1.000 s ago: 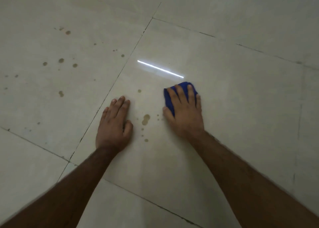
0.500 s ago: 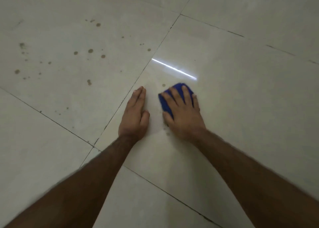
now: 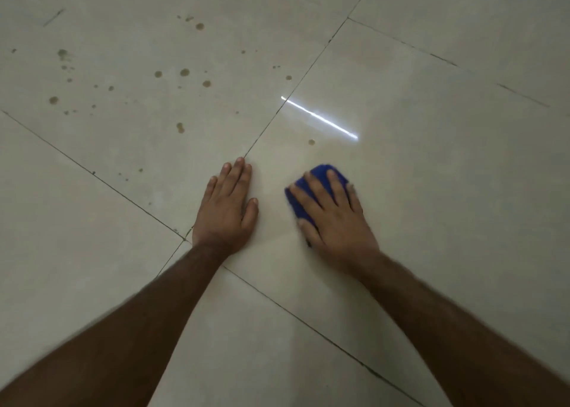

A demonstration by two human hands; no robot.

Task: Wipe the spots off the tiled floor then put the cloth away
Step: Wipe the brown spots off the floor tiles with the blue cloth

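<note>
Spreading pale and glossy, tiled floor (image 3: 431, 191) | left hand (image 3: 226, 206) flat on tile, fingers straight, holding nothing | right hand (image 3: 334, 218) pressing blue cloth (image 3: 320, 175) down, fingers spread | brown spots (image 3: 184, 72) far-left, one (image 3: 311, 142) beyond cloth

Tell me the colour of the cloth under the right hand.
Blue; the cloth shows in the head view.

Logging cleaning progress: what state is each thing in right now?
Cloth: bunched, pressed flat to the floor.
Right hand: fingers spread over the cloth.
Left hand: flat on the floor.
Spots: many unwiped, mostly on the left tile.
</note>
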